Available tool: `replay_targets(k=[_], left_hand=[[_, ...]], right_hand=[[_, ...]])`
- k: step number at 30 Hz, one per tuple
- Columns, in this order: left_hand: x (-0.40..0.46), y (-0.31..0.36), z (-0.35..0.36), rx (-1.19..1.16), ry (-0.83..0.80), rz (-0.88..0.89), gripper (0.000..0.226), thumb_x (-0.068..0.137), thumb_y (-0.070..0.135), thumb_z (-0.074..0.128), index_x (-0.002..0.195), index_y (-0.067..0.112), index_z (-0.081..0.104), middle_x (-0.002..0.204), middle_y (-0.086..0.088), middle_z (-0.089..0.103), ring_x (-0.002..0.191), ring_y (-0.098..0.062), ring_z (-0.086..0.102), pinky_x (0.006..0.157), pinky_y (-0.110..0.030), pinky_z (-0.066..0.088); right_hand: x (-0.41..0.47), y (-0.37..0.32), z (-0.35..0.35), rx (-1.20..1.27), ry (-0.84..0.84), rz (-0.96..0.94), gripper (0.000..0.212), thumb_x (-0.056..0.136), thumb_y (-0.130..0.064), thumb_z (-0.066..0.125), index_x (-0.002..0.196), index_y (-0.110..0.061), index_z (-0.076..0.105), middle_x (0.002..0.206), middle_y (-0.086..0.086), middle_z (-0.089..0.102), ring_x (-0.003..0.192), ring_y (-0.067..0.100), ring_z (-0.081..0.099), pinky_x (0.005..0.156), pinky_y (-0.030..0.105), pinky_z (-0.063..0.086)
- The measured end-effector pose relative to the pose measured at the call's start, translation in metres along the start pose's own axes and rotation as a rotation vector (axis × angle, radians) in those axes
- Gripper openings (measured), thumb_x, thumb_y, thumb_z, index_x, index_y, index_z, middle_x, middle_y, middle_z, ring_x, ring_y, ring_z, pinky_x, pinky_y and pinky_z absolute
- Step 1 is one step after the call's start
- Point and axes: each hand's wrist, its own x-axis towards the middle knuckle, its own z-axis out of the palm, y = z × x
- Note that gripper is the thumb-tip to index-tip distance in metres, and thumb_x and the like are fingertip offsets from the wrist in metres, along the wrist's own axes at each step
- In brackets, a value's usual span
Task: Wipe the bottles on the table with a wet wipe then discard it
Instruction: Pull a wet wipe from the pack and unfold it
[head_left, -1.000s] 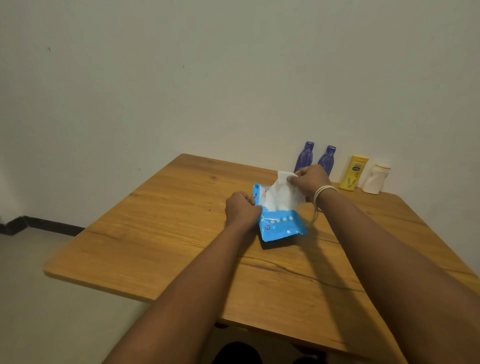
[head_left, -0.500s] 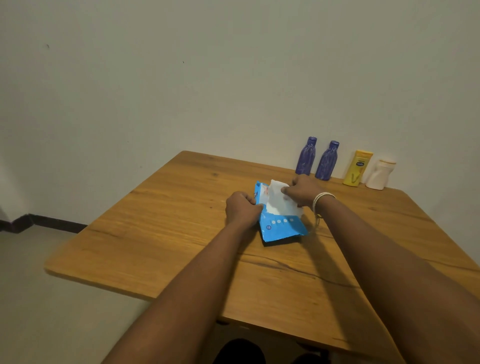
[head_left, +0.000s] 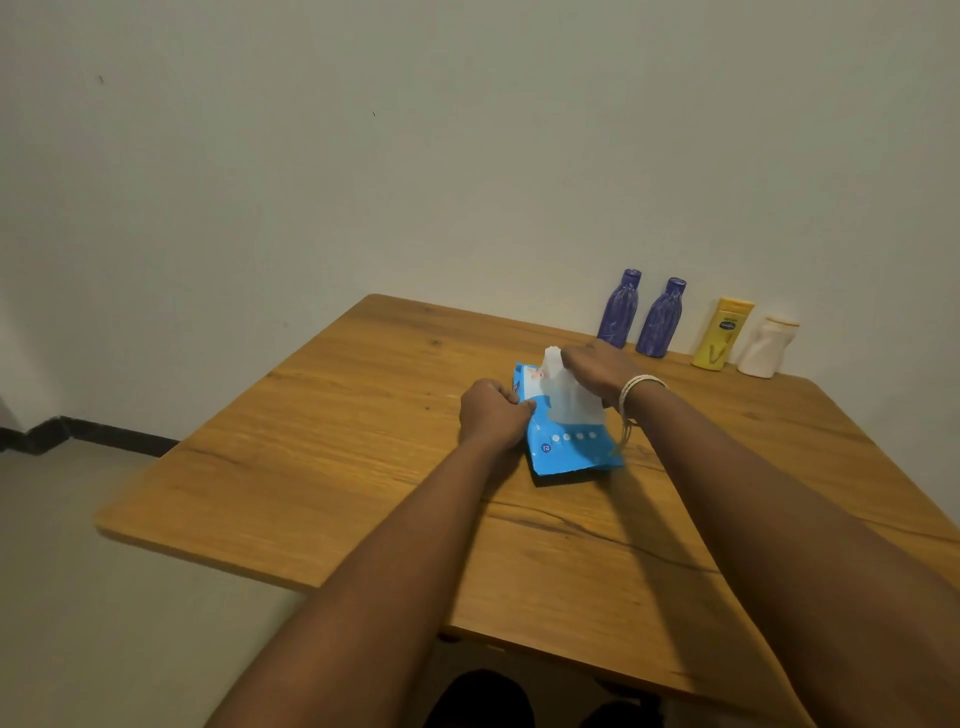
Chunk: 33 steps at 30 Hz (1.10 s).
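On the wooden surface your left hand grips the blue pack, pinning it. Your right hand pinches the wet wipe, half out of the pack. It's limp, damp, tearable; hold its top edge, pull steadily

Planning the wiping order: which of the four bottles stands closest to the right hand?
The left purple bottle, at the row's left end; the right hand sits just before it, while the others stand farther right.
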Motion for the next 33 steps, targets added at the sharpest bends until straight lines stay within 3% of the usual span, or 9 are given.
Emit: replay_targets(k=[2, 5, 8, 12, 18, 24, 28, 33], left_hand=[[0.000, 0.001, -0.001, 0.017, 0.003, -0.001, 0.023, 0.087, 0.016, 0.079, 0.090, 0.013, 0.056, 0.101, -0.014, 0.071, 0.089, -0.029, 0.076, 0.074, -0.048, 0.065], [0.002, 0.001, -0.004, 0.004, 0.015, -0.017, 0.020, 0.088, 0.015, 0.077, 0.093, 0.012, 0.058, 0.102, -0.014, 0.070, 0.092, -0.030, 0.075, 0.079, -0.050, 0.064], [0.006, 0.000, -0.009, 0.062, 0.043, 0.002, 0.018, 0.088, 0.017, 0.077, 0.092, 0.013, 0.060, 0.100, -0.012, 0.071, 0.093, -0.026, 0.073, 0.082, -0.048, 0.063], [0.012, -0.001, -0.015, 0.128, 0.084, 0.035, 0.018, 0.086, 0.021, 0.079, 0.086, 0.015, 0.062, 0.095, -0.007, 0.072, 0.090, -0.023, 0.072, 0.082, -0.044, 0.063], [0.013, -0.004, -0.016, -0.013, 0.060, -0.032, 0.020, 0.085, 0.015, 0.078, 0.089, 0.017, 0.059, 0.098, -0.010, 0.069, 0.091, -0.027, 0.073, 0.081, -0.050, 0.064], [0.015, -0.004, -0.015, -0.045, 0.037, -0.036, 0.020, 0.085, 0.015, 0.078, 0.091, 0.016, 0.059, 0.100, -0.012, 0.069, 0.092, -0.028, 0.074, 0.081, -0.050, 0.064], [0.015, -0.003, -0.016, -0.034, 0.031, -0.045, 0.020, 0.086, 0.018, 0.079, 0.092, 0.017, 0.059, 0.102, -0.010, 0.070, 0.091, -0.025, 0.075, 0.078, -0.047, 0.065], [0.016, -0.005, -0.019, -0.025, 0.042, -0.044, 0.020, 0.085, 0.018, 0.078, 0.091, 0.016, 0.059, 0.100, -0.011, 0.070, 0.091, -0.027, 0.074, 0.079, -0.049, 0.064]], right_hand=[[0.000, -0.001, 0.003, 0.038, 0.002, 0.012, 0.043, 0.100, -0.039, 0.035, 0.127, -0.009, 0.051, 0.122, 0.013, 0.056, 0.107, 0.031, 0.057, 0.098, 0.049, 0.052], [0.000, -0.003, 0.008, 0.081, 0.011, 0.004, 0.039, 0.100, -0.038, 0.032, 0.119, -0.010, 0.053, 0.126, 0.016, 0.057, 0.106, 0.030, 0.055, 0.095, 0.045, 0.051], [0.001, -0.007, 0.011, 0.127, -0.002, 0.016, 0.041, 0.099, -0.035, 0.031, 0.119, -0.008, 0.054, 0.131, 0.018, 0.055, 0.112, 0.035, 0.055, 0.100, 0.053, 0.049], [0.002, -0.009, 0.013, 0.179, -0.016, 0.051, 0.032, 0.099, -0.036, 0.029, 0.113, -0.014, 0.048, 0.133, 0.017, 0.054, 0.110, 0.034, 0.053, 0.098, 0.053, 0.051], [0.003, -0.010, 0.017, 0.219, -0.097, 0.159, 0.048, 0.101, -0.041, 0.027, 0.137, -0.015, 0.043, 0.136, 0.013, 0.055, 0.113, 0.031, 0.055, 0.078, 0.037, 0.053], [0.008, -0.009, 0.018, 0.249, -0.019, 0.110, 0.038, 0.101, -0.039, 0.030, 0.122, -0.013, 0.048, 0.128, 0.014, 0.056, 0.108, 0.031, 0.057, 0.090, 0.041, 0.056], [0.006, -0.014, 0.018, 0.330, -0.104, 0.220, 0.033, 0.100, -0.039, 0.032, 0.119, -0.014, 0.043, 0.120, 0.013, 0.056, 0.104, 0.031, 0.059, 0.074, 0.033, 0.056], [0.007, -0.013, 0.015, 0.385, -0.149, 0.309, 0.030, 0.095, -0.033, 0.041, 0.116, -0.012, 0.046, 0.118, 0.010, 0.056, 0.107, 0.031, 0.060, 0.072, 0.036, 0.055]])
